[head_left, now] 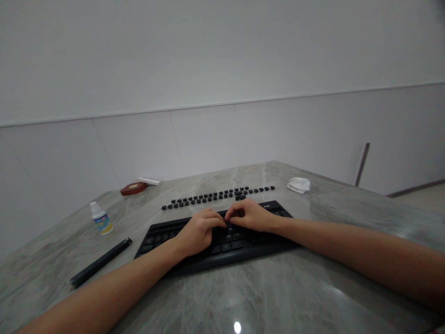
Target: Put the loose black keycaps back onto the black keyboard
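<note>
A black keyboard (222, 266) lies on the table in front of me, with keys in place on its left part and lower middle. My left hand (200, 230) rests over its middle, fingers curled and the tips against the keys. Touching the same spot from the right, my right hand (251, 215) has thumb and fingers drawn together in a pinch. Whatever sits between the fingertips of either hand is too small and dark to make out. Behind the keyboard, loose black keycaps (204, 200) are laid out in two long rows. A few larger ones (240, 197) sit close to my right hand.
On the left stand a small white spray bottle (101, 219) and a long dark stick-like object (101, 262). Farther back are a reddish-brown box (133, 188) and a white strip (149, 181). A crumpled white cloth or tissue (299, 185) lies at the right. A wall borders the grey marbled table (274, 297).
</note>
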Motion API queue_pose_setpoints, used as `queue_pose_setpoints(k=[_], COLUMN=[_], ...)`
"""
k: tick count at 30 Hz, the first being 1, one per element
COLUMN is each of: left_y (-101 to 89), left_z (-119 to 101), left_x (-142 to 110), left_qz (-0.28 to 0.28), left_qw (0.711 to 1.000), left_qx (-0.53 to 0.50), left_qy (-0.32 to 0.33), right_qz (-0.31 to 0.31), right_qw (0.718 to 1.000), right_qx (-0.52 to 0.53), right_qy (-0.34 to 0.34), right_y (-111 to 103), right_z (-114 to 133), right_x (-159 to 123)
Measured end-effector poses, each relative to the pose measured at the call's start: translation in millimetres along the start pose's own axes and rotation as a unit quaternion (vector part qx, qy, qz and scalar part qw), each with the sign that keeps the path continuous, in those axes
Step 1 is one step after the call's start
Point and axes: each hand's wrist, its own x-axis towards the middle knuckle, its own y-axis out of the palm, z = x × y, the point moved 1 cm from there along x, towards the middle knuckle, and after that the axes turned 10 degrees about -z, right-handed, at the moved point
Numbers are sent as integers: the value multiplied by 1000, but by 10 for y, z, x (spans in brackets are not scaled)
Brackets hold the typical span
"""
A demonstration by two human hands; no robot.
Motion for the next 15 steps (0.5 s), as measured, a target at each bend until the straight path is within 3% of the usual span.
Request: queue_pose_setpoints(k=[8,15], left_y=[-10,-18], left_z=[-26,-30], left_x=[5,9], left_qz=[3,14], left_qw=[1000,999], left_qx=[0,23], left_qy=[-2,-33], right_qz=[-5,-34], right_qw=[1000,996], right_qx=[-3,-81], right_qy=[4,-33], right_y=[-3,11], right_z=[6,50], right_x=[-1,-24])
